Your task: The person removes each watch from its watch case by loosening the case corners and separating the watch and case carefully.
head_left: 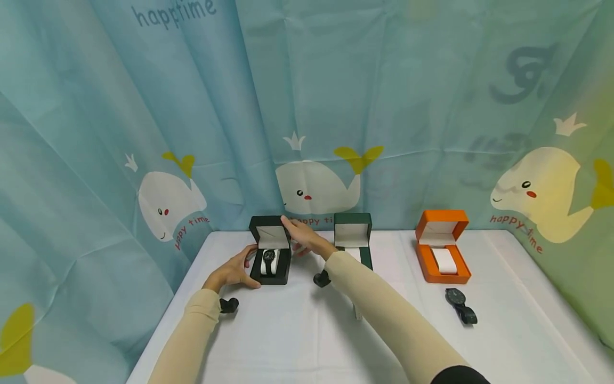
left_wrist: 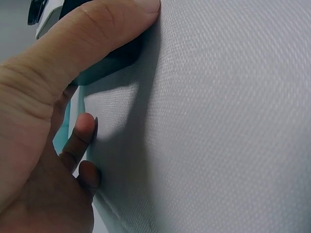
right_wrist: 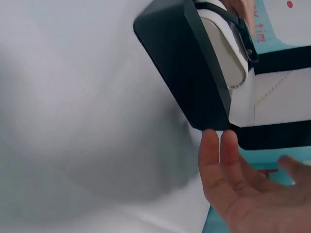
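Observation:
A black watch box [head_left: 283, 269] stands with its lid raised at the left of the white table. Inside it, a black wristwatch [head_left: 269, 260] is wrapped round a white cushion [right_wrist: 221, 53]. My left hand [head_left: 235, 269] holds the box from its left side, thumb along the front; in the left wrist view the thumb [left_wrist: 97, 29] presses the box near its lower edge. My right hand [head_left: 307, 234] is at the box's right, thumb at the lid's upper corner. Two straight fingertips [right_wrist: 228, 141] touch the box's back corner in the right wrist view.
To the right stands an open green watch box [head_left: 366, 258], partly behind my right forearm. Farther right are an open orange watch box [head_left: 427, 266] with a white cushion and a loose dark watch [head_left: 460, 305]. A patterned blue curtain [head_left: 326, 106] hangs behind the table.

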`<act>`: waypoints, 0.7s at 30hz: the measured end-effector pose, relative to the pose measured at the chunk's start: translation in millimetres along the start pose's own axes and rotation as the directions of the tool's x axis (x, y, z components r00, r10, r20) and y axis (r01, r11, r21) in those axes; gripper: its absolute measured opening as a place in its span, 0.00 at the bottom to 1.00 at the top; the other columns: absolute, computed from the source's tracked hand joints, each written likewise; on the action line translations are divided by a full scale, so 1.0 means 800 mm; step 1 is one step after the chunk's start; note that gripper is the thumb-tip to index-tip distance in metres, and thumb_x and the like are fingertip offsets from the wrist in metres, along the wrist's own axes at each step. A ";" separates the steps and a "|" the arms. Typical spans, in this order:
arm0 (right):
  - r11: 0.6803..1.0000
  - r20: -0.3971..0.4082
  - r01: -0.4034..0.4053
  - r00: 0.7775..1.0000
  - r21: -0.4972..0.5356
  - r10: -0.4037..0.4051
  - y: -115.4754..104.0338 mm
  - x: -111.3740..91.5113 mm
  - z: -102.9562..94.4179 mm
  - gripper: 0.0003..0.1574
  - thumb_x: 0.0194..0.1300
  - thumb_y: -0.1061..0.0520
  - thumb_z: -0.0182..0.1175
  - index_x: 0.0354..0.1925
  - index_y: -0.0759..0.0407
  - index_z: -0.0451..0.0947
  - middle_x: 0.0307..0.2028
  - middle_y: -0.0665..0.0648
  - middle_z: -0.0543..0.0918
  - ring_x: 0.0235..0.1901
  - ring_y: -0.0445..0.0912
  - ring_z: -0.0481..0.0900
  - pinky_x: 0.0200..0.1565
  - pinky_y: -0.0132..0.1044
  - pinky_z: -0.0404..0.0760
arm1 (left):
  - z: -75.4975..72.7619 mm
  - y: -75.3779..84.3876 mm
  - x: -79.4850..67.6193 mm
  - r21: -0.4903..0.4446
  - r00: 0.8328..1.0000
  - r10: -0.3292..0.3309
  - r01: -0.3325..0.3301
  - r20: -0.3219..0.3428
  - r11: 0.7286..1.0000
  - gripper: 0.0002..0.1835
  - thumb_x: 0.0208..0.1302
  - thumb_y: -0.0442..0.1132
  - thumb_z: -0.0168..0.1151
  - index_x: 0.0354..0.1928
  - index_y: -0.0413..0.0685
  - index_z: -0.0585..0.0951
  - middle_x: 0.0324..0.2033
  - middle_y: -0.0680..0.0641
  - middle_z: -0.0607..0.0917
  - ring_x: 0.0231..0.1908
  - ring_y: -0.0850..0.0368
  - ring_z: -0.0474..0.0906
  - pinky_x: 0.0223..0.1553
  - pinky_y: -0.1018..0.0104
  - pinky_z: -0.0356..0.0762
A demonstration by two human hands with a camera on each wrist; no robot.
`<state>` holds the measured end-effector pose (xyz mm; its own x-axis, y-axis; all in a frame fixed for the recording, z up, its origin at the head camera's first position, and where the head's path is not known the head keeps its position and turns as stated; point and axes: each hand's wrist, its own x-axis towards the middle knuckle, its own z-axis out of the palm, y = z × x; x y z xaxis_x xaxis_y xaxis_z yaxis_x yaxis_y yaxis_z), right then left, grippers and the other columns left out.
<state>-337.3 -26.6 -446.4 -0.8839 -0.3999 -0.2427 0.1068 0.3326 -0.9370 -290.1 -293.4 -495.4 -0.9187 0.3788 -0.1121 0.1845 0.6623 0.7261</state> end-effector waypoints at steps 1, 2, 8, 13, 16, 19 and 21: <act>1.000 -0.011 0.005 1.000 0.004 -0.005 0.001 -0.001 0.001 0.60 0.67 0.15 0.37 0.81 0.50 0.53 0.65 0.65 0.72 0.52 0.66 0.80 0.47 0.58 0.84 | 0.000 0.000 0.000 -0.004 1.000 -0.010 0.010 0.000 1.000 0.63 0.39 0.35 0.88 0.76 0.38 0.57 0.72 0.36 0.66 0.47 0.47 0.67 0.51 0.55 0.67; 1.000 -0.023 0.010 1.000 0.012 -0.010 0.002 -0.003 0.002 0.59 0.69 0.16 0.36 0.81 0.49 0.53 0.64 0.65 0.72 0.52 0.66 0.80 0.47 0.59 0.84 | 0.000 0.000 0.000 -0.002 1.000 -0.011 0.011 -0.001 1.000 0.63 0.39 0.35 0.88 0.76 0.38 0.58 0.72 0.36 0.67 0.47 0.47 0.67 0.51 0.55 0.67; 0.999 -0.081 0.033 0.996 0.022 -0.031 0.008 -0.011 0.011 0.51 0.75 0.22 0.29 0.82 0.49 0.51 0.67 0.68 0.70 0.48 0.67 0.82 0.43 0.59 0.85 | -0.002 0.001 0.000 0.005 1.000 -0.019 0.019 -0.003 1.000 0.64 0.38 0.35 0.88 0.77 0.38 0.57 0.71 0.36 0.67 0.47 0.47 0.68 0.51 0.55 0.68; 0.999 -0.135 0.029 0.990 -0.018 -0.031 0.015 -0.019 0.020 0.46 0.80 0.27 0.29 0.80 0.52 0.55 0.73 0.68 0.65 0.48 0.66 0.84 0.40 0.58 0.86 | -0.002 0.001 0.000 0.015 1.000 -0.015 0.015 -0.002 1.000 0.64 0.38 0.35 0.88 0.76 0.37 0.57 0.72 0.35 0.67 0.47 0.47 0.68 0.51 0.54 0.68; 0.999 -0.184 0.029 0.982 -0.041 -0.036 0.019 -0.022 0.024 0.45 0.81 0.29 0.29 0.80 0.53 0.56 0.73 0.67 0.66 0.54 0.66 0.81 0.46 0.58 0.85 | -0.001 0.002 0.000 0.014 1.000 -0.024 0.024 -0.003 1.000 0.64 0.38 0.35 0.88 0.77 0.38 0.57 0.72 0.35 0.66 0.48 0.46 0.69 0.52 0.54 0.68; 0.997 -0.221 0.036 0.974 -0.061 -0.049 0.023 -0.024 0.026 0.45 0.81 0.30 0.29 0.80 0.55 0.57 0.73 0.66 0.67 0.56 0.63 0.80 0.48 0.56 0.84 | -0.001 0.003 0.000 0.011 1.000 -0.031 0.031 0.000 0.999 0.64 0.39 0.35 0.88 0.77 0.38 0.57 0.73 0.35 0.66 0.49 0.46 0.69 0.52 0.53 0.68; 0.997 -0.228 0.046 0.972 -0.069 -0.060 0.023 -0.026 0.027 0.43 0.82 0.32 0.30 0.79 0.56 0.58 0.72 0.66 0.68 0.49 0.62 0.84 0.51 0.55 0.83 | -0.002 0.004 0.000 0.017 1.000 -0.031 0.031 0.000 0.999 0.64 0.38 0.35 0.88 0.77 0.38 0.56 0.73 0.35 0.66 0.48 0.47 0.69 0.52 0.53 0.69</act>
<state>-307.1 -30.4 -464.3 -0.9693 -0.2135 -0.1217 0.0346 0.3718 -0.9277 -290.1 -292.4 -492.3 -0.9241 0.3579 -0.1342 0.1621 0.6849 0.7104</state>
